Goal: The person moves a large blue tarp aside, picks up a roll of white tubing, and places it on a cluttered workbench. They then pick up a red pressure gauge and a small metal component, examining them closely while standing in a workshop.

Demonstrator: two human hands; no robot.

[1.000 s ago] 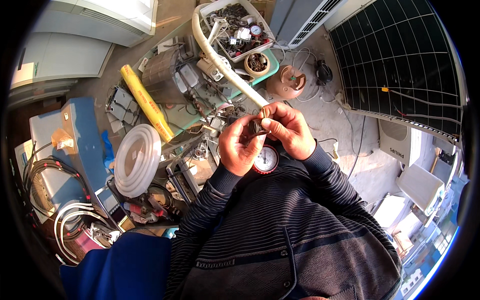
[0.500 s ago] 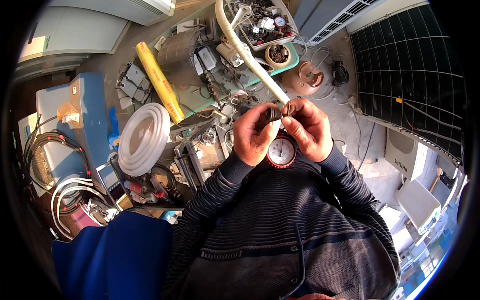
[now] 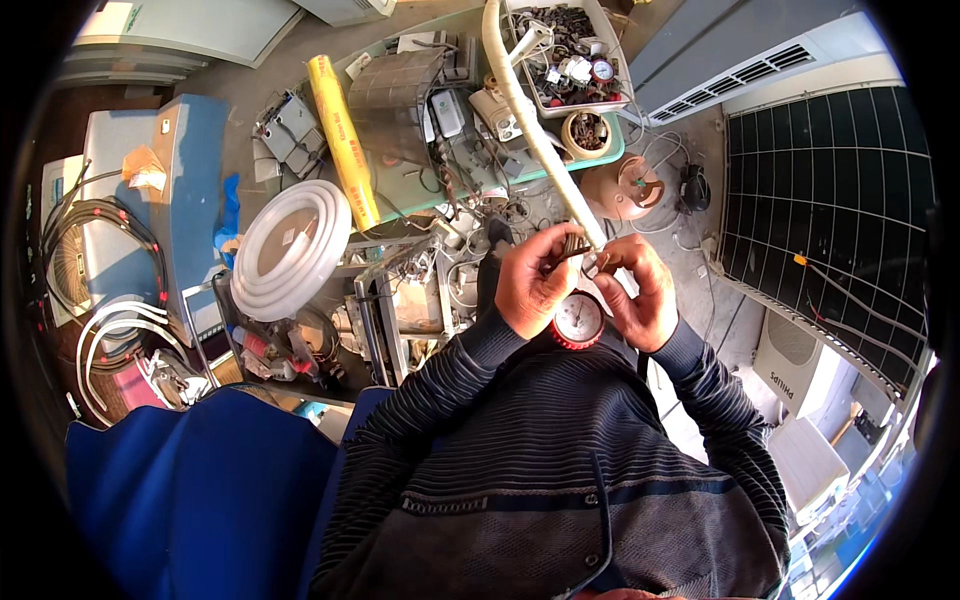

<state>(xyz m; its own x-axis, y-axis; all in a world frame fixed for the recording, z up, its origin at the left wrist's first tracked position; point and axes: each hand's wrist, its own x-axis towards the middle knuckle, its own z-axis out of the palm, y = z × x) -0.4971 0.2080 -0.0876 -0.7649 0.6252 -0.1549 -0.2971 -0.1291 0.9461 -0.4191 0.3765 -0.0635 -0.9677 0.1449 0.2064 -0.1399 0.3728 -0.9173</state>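
Observation:
Both hands are close together in front of my chest. My left hand (image 3: 535, 285) pinches a small dark ridged metal piece (image 3: 573, 247) between thumb and fingers. Beside it, my right hand (image 3: 640, 295) is closed, fingertips bent in toward that piece; what it grips is too small to make out. Just below the hands sits a round pressure gauge (image 3: 578, 320) with a white dial and red rim; its attachment is hidden. A long off-white wrapped pipe (image 3: 540, 145) slants down from the top, its lower end showing just above my right fingers.
A green-topped table (image 3: 405, 190) ahead bears a yellow roll (image 3: 342, 143), a white bin (image 3: 628, 72) of small parts and a round tub (image 3: 587, 134). A brown gas cylinder (image 3: 620, 190) stands on the floor. Coiled white tubing (image 3: 335, 240) lies left; a dark finned panel (image 3: 820, 190) stands right.
The view has shifted, so the surroundings sit further right or higher. My fingers have parted slightly, and the metal piece in my left hand has turned, showing its ridges.

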